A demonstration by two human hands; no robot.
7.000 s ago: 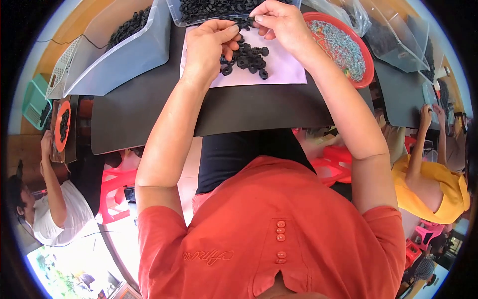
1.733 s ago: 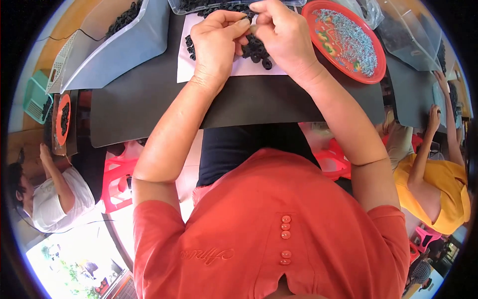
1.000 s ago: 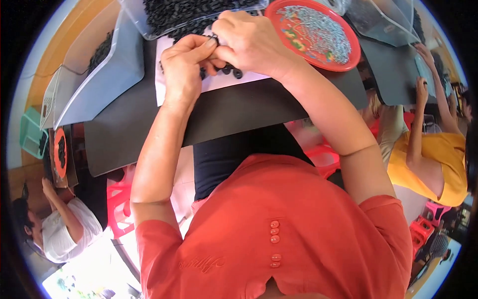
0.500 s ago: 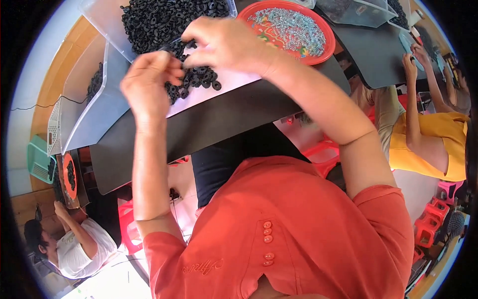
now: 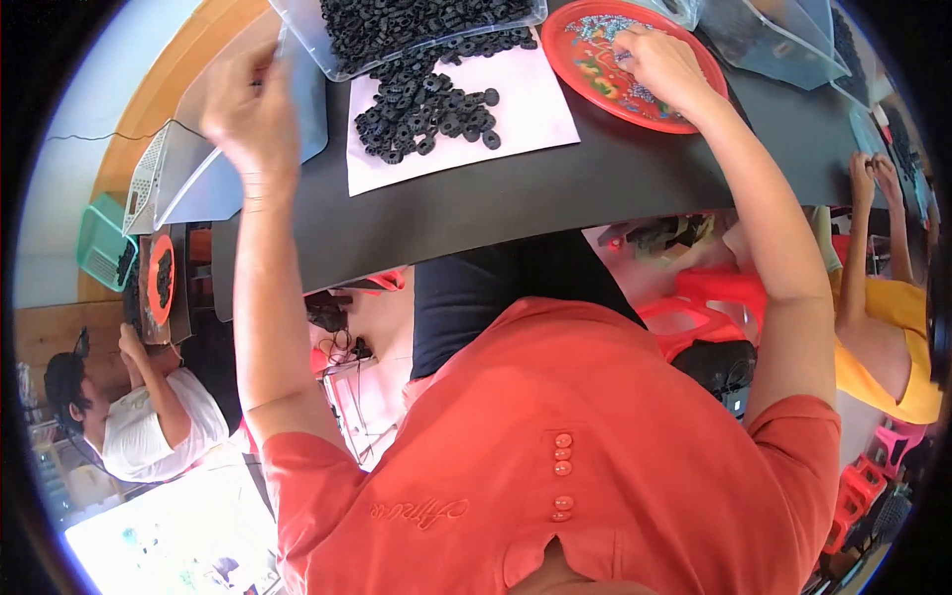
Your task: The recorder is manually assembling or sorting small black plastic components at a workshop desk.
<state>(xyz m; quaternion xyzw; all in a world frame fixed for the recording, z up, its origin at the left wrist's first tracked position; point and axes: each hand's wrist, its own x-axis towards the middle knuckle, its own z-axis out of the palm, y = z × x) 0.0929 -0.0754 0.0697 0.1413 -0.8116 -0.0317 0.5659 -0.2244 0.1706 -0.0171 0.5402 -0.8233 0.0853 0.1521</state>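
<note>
My left hand (image 5: pixel 250 109) is raised over a translucent bin (image 5: pixel 309 114) at the left. Motion smears its fingers, so what they hold, if anything, is unclear. At the upper right, my right hand (image 5: pixel 659 67) reaches into a round red tray (image 5: pixel 560 71). Its fingers are drawn together among small silvery-blue pieces (image 5: pixel 595 28); anything between the fingertips is too small to make out. Between my hands, a pile of small black ring-shaped parts (image 5: pixel 426 111) lies on a white sheet (image 5: pixel 531 107). Behind it stands a clear bin (image 5: pixel 342 71) full of similar black parts.
The dark table (image 5: pixel 397 213) curves across in front of me. A white perforated basket (image 5: pixel 147 177) and a green basket (image 5: pixel 104 238) are at the left. One person (image 5: pixel 164 426) sits at lower left, another in yellow (image 5: pixel 878 342) at right. Red stools (image 5: pixel 694 322) stand below the table.
My hands, close together over the black parts before, have moved apart. The left went left and up over the bin; the right went into the red tray. The view has shifted slightly.
</note>
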